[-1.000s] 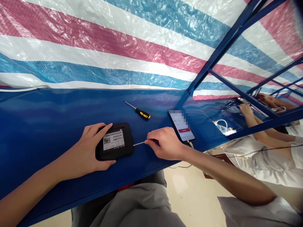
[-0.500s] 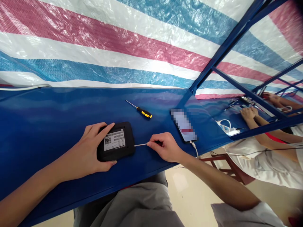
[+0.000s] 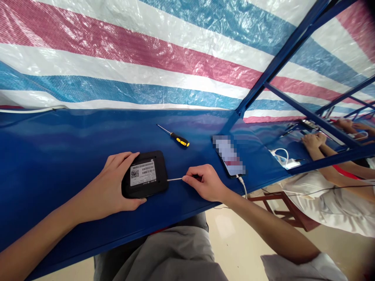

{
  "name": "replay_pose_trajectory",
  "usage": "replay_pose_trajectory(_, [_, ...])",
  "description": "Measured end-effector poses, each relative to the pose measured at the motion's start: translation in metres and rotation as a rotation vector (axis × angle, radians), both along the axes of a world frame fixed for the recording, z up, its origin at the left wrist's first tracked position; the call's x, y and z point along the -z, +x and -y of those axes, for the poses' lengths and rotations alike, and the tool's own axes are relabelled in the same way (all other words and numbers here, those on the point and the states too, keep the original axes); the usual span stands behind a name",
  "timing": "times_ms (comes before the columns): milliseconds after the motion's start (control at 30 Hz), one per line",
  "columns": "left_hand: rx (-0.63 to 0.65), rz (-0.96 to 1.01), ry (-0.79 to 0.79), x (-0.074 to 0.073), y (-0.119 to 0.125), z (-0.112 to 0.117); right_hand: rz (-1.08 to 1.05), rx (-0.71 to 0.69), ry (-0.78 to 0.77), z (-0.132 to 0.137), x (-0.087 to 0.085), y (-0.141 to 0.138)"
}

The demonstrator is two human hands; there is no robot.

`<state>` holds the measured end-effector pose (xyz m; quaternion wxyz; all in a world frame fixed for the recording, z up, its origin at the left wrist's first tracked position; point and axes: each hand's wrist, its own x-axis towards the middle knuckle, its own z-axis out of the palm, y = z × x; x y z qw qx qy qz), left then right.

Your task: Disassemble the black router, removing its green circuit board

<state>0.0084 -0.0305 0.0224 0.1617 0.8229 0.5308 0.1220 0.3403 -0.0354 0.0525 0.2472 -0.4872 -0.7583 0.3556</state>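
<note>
A flat black device point(image 3: 146, 191) with rounded corners lies on the blue table, its white label with a QR code and barcodes facing up. My left hand point(image 3: 118, 181) wraps round its left end, thumb on the near edge and fingers over the far edge. Pinched in my right hand point(image 3: 203, 181) is a thin pale rod point(image 3: 175, 179), whose tip meets the right side of the device. The rod's other end is hidden in my fingers. Beyond the device rests a black and yellow screwdriver point(image 3: 175, 136), touched by neither hand.
A phone point(image 3: 230, 156) with a white cable point(image 3: 241, 185) lies right of my right hand. Blue metal frame bars point(image 3: 263, 82) rise at the right. Past them are a white power strip point(image 3: 288, 160) and a co-worker's hands point(image 3: 314, 141). Striped plastic sheeting point(image 3: 146, 50) hangs behind the table.
The whole view has shifted very slightly. Both hands keep their places on the device and the rod, with no other clear movement.
</note>
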Motion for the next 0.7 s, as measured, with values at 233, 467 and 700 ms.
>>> replay_pose_trajectory(233, [0.017,0.013,0.012,0.002,0.0001,-0.0003,-0.064,-0.013,-0.032,-0.0012,0.0005,-0.0004])
replay_pose_trajectory(467, [0.037,0.0,0.014,0.0022,-0.0008,-0.0006,-0.092,-0.033,-0.009,-0.0009,0.0009,-0.0003])
replay_pose_trajectory(700, [0.039,0.014,-0.005,-0.0022,0.0045,0.0011,-0.015,-0.044,0.005,-0.0001,-0.0022,0.0004])
